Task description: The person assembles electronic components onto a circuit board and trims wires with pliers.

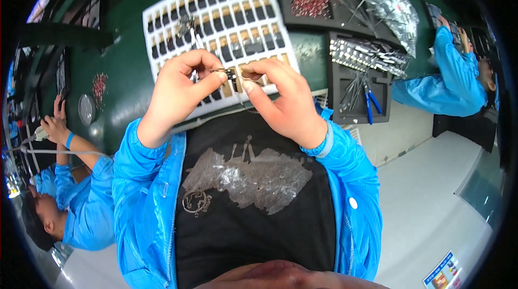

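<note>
My left hand (181, 87) has its thumb and index finger pinched on a small black component (231, 74) with thin leads. Opposite it, my right hand (288, 100) pinches a thin wire (251, 80) running beside that component. Both hands are close together over the near part of a white foam tray (290, 54). Rows of black rectangular parts (217, 23) with tan ends sit in its slots. A silvery metal object (186, 23) lies on the tray beyond my left hand; its kind is unclear. The wire's far end is too fine to trace.
A dark tray (302, 21) of small red parts stands at back right, beside a clear plastic bag (380, 0). Nearer lie silvery strips (367, 57) and blue-handled pliers (370, 107). Left are a round clear dish (86, 109) and loose red pieces (99, 87). Co-workers sit on both sides.
</note>
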A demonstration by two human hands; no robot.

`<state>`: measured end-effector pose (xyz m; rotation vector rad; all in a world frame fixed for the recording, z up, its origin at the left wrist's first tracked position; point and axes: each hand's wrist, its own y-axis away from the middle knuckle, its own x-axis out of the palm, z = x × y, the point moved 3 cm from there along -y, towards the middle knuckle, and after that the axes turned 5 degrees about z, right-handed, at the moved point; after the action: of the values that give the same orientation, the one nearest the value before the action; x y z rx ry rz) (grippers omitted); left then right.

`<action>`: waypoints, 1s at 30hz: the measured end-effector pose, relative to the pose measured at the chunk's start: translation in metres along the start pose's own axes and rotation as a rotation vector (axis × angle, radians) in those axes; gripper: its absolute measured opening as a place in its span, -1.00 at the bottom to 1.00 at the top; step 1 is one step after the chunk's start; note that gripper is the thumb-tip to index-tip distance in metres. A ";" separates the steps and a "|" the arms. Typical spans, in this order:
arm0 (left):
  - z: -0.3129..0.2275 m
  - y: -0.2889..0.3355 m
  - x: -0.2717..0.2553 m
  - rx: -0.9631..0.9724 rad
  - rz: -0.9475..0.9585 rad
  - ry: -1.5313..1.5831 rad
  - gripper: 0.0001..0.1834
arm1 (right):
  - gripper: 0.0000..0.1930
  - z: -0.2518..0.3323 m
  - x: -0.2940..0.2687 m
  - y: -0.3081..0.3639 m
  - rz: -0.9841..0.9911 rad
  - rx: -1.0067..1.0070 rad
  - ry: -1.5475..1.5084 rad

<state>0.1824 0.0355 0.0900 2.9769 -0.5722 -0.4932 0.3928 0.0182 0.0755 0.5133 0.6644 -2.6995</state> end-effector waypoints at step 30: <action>0.021 -0.371 -0.065 0.540 -0.515 -0.893 -0.59 | -0.96 -0.031 -0.054 0.034 -0.172 0.335 -0.152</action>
<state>0.2483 0.4035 0.0418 3.2313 0.0995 -2.0457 0.4618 0.0158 0.0589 0.3354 0.2232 -2.9933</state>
